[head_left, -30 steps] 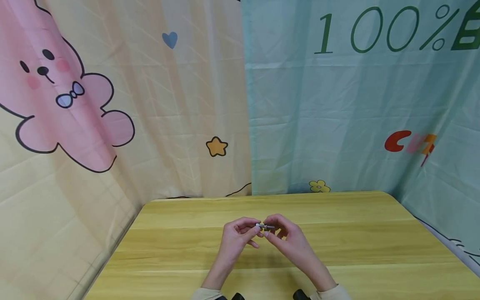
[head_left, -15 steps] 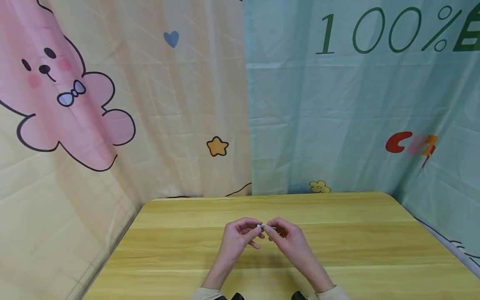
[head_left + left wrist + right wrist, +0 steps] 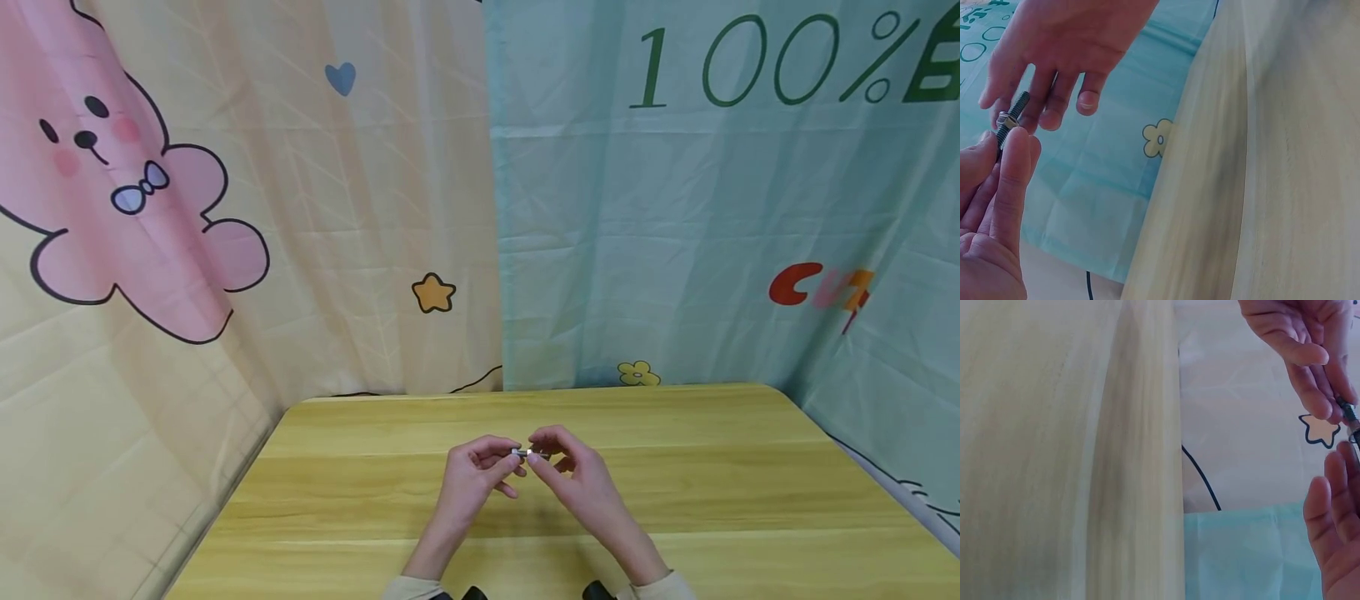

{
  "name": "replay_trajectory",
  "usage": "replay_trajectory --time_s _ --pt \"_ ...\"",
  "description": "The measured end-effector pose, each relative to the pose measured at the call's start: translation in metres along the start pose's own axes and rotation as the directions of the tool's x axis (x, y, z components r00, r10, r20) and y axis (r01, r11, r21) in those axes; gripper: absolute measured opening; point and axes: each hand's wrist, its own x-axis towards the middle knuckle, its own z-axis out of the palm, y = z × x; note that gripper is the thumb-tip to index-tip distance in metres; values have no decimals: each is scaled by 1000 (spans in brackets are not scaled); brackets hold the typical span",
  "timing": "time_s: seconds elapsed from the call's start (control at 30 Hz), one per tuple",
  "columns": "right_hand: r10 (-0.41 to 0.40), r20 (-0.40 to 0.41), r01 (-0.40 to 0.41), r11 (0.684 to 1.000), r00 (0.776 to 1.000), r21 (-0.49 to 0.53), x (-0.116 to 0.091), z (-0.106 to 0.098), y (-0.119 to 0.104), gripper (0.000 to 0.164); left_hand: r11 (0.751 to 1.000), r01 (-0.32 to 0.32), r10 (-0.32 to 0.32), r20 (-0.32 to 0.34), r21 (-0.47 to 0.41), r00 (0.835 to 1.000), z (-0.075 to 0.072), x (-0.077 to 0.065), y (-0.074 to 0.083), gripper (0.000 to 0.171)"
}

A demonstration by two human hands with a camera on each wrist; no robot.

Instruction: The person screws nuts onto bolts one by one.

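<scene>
My left hand [image 3: 472, 477] pinches a small metal bolt [image 3: 1020, 103] by its head end, between thumb and forefinger. Partway along the threaded shank sits a nut [image 3: 1007, 120]; the free end of the thread shows past it in the left wrist view. My right hand [image 3: 581, 477] is around that free end with its fingers spread loosely. Its thumb tip lies right at the nut, while the forefinger is lifted off it. At the right edge of the right wrist view, the bolt is partly cut off between the two hands.
The hands are over a wooden table [image 3: 675, 500]. Behind it hang a cream curtain [image 3: 360, 208] with a bear print and a blue-green curtain [image 3: 645, 217] with lettering. Black wrist devices [image 3: 597, 590] show at the cuffs.
Half a second ago the right thumb and forefinger were closed over the nut; now the forefinger is raised away, as it was a second ago. The left hand has kept its hold.
</scene>
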Motion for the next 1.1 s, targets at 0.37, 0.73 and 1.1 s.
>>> replay_trajectory --time_s 0.37,0.73,1.1 --pt "-97 62 99 995 993 -25 1 0 1 19 1000 -9 9 -15 2 1000 0 1 -1 21" --pt "-24 18 26 997 1000 -73 0 2 2 8 1000 -3 3 -6 -6 1000 0 0 0 24" --pt "11 -20 -12 997 1000 -73 1 3 3 20 1000 -7 7 -9 -5 1000 2 1 1 23"
